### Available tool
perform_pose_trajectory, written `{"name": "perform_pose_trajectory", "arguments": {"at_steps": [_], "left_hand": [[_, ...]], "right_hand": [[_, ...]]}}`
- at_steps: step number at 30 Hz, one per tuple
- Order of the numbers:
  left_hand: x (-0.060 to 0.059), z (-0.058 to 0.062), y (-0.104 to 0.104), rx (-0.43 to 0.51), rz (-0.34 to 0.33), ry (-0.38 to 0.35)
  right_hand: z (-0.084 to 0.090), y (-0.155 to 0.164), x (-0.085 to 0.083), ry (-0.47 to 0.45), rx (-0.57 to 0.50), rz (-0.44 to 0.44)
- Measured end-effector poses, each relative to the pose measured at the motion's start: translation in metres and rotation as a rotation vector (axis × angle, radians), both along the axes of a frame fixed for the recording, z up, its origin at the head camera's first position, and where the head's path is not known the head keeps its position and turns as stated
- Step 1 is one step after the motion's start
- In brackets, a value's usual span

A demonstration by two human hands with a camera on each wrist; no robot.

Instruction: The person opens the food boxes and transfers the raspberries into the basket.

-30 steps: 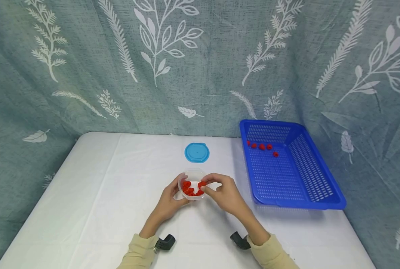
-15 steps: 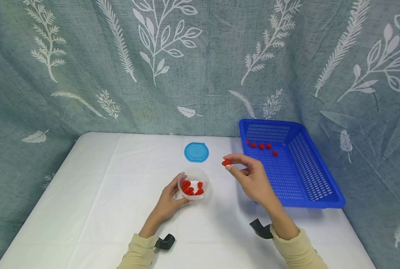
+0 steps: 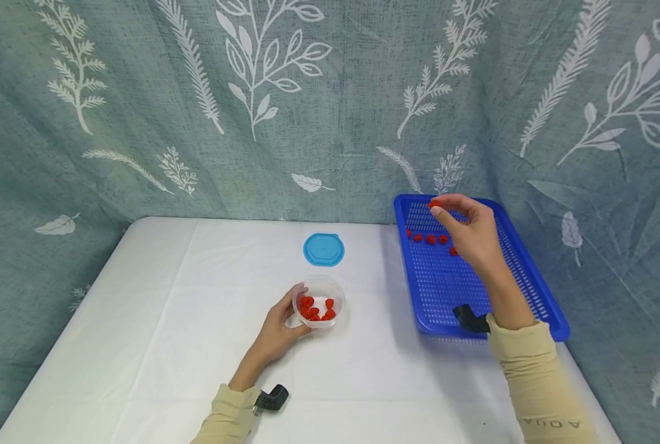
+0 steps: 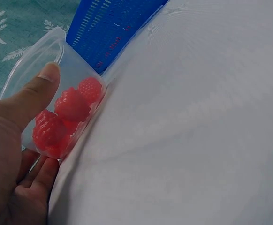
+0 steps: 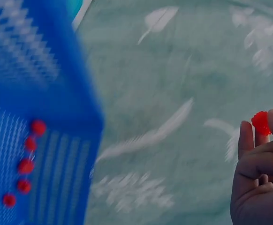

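My left hand (image 3: pixel 277 330) grips a small clear plastic container (image 3: pixel 320 288) on the table, thumb on one side and fingers beneath and around the other. Several red raspberries (image 4: pixel 72 104) lie in its bottom. Above the far part of the blue perforated basket (image 3: pixel 435 293), my right hand (image 3: pixel 473 237) pinches a single raspberry (image 5: pixel 261 123) between thumb and fingertips. Below that hand, several more raspberries (image 3: pixel 431 239) sit in a loose row on the basket floor, towards its back left.
A round blue lid (image 3: pixel 324 250) lies flat behind the container. White cloth covers the table (image 3: pixel 197 320). A green leaf-print curtain (image 3: pixel 352 123) hangs along the back and sides. The basket occupies the table's right end.
Holding the raspberry, my right hand has moved from the container to the right and away, over the basket. The left hand and container have stayed put.
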State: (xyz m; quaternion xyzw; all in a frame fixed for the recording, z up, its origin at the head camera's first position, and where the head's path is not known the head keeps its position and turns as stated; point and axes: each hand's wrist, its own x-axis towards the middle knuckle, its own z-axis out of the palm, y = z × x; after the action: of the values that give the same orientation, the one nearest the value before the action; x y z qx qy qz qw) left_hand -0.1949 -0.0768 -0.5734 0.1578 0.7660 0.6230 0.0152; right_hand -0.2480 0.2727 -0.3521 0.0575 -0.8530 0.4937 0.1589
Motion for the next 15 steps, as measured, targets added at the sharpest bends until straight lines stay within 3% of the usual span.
{"name": "perform_pose_trajectory", "arguments": {"at_steps": [6,15], "left_hand": [[0.001,0.002,0.0,0.004,-0.005,0.002],[0.002,0.002,0.001,-0.008,0.0,0.015]], "right_hand": [[-0.019,0.04,-0.039,-0.007,-0.023,-0.084],[-0.056,0.087,-0.068,-0.072,0.056,-0.127]]}}
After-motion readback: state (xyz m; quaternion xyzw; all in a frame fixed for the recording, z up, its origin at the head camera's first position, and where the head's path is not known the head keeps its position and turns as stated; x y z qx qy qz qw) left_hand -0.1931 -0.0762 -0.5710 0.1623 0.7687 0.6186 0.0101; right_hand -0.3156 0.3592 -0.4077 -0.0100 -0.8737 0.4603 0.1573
